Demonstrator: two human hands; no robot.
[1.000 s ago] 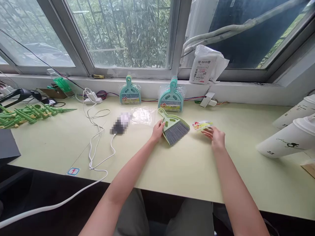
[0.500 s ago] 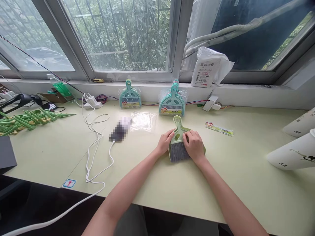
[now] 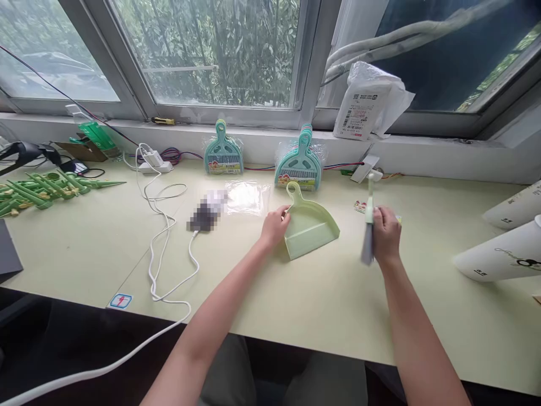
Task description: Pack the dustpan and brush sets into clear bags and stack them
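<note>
A light green dustpan (image 3: 313, 225) lies on the table with its handle toward the window. My left hand (image 3: 275, 227) is closed on the pan's left edge beside the handle. To the right, my right hand (image 3: 386, 234) grips a small hand brush (image 3: 369, 225), turned edge-on with its grey bristles down and slightly blurred. Whether the bristles touch the table I cannot tell. Behind the brush, a printed label strip (image 3: 360, 207) is partly hidden by it and my right hand.
Turquoise dustpan-and-brush sets (image 3: 298, 163) in clear wrap lean against the sill, with another stack (image 3: 224, 152) to their left. A clear plastic bag (image 3: 247, 197), a pixelated dark object (image 3: 205, 214) and a white cable (image 3: 154, 265) lie leftward. White cylinders (image 3: 502, 254) stand at right.
My right hand has lifted the brush off the dustpan and carried it right, turning it edge-on. The pan's inside now shows. My left hand remains at the pan's left edge.
</note>
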